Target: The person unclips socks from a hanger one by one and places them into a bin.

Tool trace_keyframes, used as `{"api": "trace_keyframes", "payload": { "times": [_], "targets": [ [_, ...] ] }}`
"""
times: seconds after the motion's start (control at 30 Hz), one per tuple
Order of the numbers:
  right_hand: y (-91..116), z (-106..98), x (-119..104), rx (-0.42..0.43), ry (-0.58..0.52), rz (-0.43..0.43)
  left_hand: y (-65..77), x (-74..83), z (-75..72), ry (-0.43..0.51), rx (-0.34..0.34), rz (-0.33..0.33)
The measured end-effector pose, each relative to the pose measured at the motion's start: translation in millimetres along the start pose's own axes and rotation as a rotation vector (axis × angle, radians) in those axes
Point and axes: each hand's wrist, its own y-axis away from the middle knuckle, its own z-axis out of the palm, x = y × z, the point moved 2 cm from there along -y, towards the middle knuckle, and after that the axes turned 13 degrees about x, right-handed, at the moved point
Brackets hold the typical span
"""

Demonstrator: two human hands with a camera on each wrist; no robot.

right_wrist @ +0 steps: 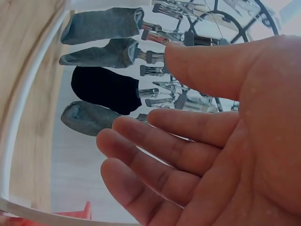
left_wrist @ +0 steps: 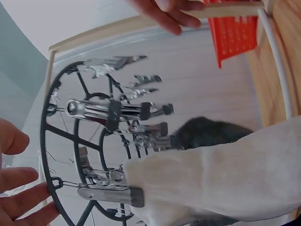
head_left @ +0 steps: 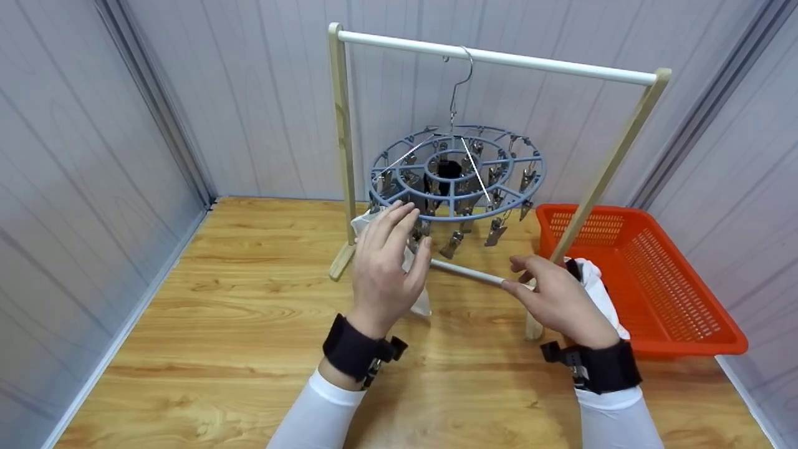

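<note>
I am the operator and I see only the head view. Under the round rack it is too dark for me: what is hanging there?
Observer: The right wrist view shows three grey socks and one black sock.
Operator: Thank you. Is the right hand grasping the white rod?
Observer: No, the right wrist view shows its palm bare, with nothing between the fingers.
Operator: And behind the left hand, what meets the white cloth?
Observer: In the left wrist view, a metal clip meets its upper end; how firmly, I cannot tell.
</note>
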Motion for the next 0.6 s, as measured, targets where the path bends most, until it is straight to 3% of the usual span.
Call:
{"api": "trace_keyframes", "payload": {
  "times": [0.33,0.6],
  "targets": [
    [-2,8,-3,-0.022,0.002,0.011,-2.5,9.7,-0.4,0.092,-0.027,0.015],
    [-3,19,-6,-0.033,-0.027,-0.028,-3.0,13.8,-1.3,0.145,-0.023,0.030]
  ]
}}
